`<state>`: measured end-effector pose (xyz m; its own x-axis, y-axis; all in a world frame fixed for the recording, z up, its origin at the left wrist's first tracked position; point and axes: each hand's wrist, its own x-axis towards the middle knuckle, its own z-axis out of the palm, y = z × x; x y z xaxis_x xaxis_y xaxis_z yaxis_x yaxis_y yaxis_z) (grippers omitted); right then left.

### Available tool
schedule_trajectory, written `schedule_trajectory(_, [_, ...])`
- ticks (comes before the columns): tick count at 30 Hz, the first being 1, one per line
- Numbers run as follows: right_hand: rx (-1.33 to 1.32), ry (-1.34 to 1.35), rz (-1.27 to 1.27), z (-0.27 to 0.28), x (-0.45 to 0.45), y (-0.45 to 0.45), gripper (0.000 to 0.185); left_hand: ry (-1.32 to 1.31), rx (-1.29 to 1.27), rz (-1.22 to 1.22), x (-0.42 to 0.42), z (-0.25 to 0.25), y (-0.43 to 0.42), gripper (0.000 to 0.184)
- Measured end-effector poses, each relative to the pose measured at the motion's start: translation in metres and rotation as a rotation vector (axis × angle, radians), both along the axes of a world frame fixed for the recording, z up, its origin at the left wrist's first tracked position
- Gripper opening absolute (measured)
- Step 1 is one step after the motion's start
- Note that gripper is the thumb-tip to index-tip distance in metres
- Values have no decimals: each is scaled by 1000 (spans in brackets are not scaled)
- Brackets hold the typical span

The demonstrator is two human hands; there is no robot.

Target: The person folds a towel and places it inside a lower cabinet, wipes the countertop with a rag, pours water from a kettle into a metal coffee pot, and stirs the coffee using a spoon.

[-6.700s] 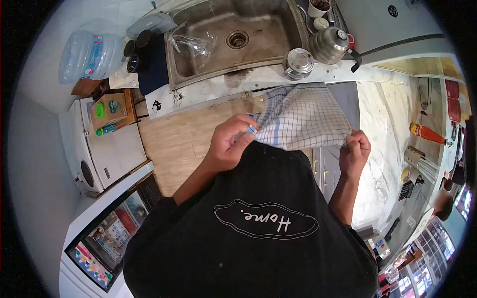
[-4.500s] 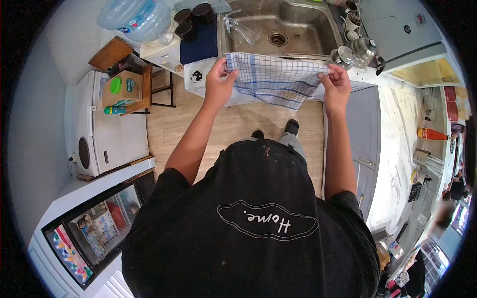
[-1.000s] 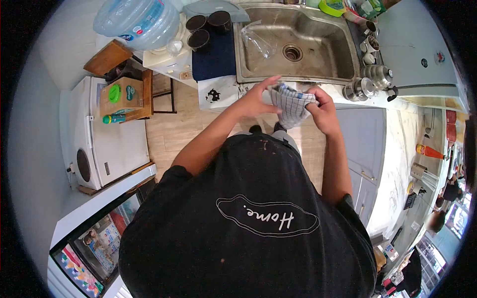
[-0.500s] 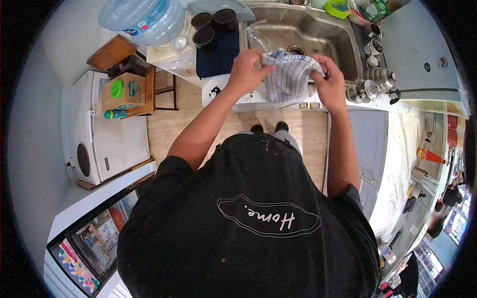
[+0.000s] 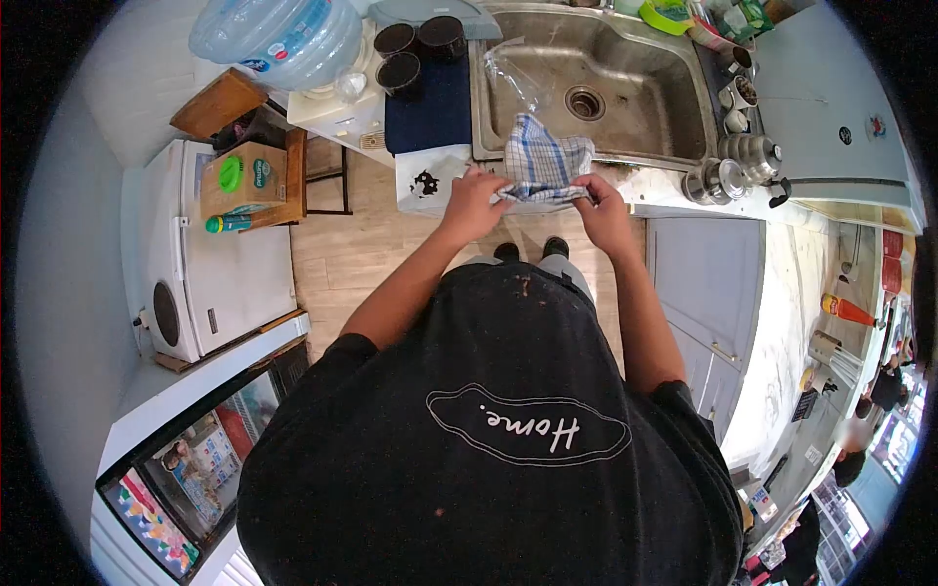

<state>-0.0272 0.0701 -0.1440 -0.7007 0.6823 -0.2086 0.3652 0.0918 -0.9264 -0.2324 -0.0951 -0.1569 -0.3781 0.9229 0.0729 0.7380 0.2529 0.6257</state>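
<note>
A blue-and-white checked cloth (image 5: 545, 161) spans the space between my hands at the front edge of the sink (image 5: 635, 107). My left hand (image 5: 474, 207) is closed on its near left corner. On the other side, my right hand (image 5: 606, 217) pinches the near right corner. The far part of the cloth reaches over the sink's front rim, with its far left end pointing toward the basin. Crumpled clear plastic (image 5: 513, 78) lies inside the basin on the left.
Several dark round containers (image 5: 399, 74) stand by a dark blue towel (image 5: 427, 122) left of the sink. Metal pots (image 5: 718, 181) sit on its right. A large water bottle (image 5: 278, 44) is at upper left, above a white chest appliance (image 5: 234, 264). People appear blurred at far right.
Both hands have moved back toward my body with the cloth. It hung down from my hands before; now it extends away from them, and the sink drain is uncovered.
</note>
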Motion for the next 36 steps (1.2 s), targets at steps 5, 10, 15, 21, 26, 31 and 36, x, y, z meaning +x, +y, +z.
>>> schedule_trajectory(5, [-13, 18, 0, 6, 15, -17, 18, 48, -32, -92, 10, 15, -11, 29])
schedule_trajectory(10, [-61, 29, 16, 1, 27, -27, 23, 37, -90, -113, 18, 20, -19, 30])
schedule_trajectory(15, [-49, 110, 5, -5, 24, -26, 25, 33, -84, -103, 19, 16, -19, 31])
schedule_trajectory(21, [5, 26, -20, 10, 11, -10, 20, 30, -40, -70, 11, 16, -6, 30])
schedule_trajectory(26, [-65, 56, -25, 26, 5, -6, 22, 4, -68, 15, 12, 21, -3, 30])
schedule_trajectory(31, [-70, 70, -55, 28, 6, -10, 24, -126, -200, -9, 17, 43, -8, 32])
schedule_trajectory(36, [94, 109, -45, 35, -18, 4, 28, 59, 148, -35, 12, 21, 1, 34])
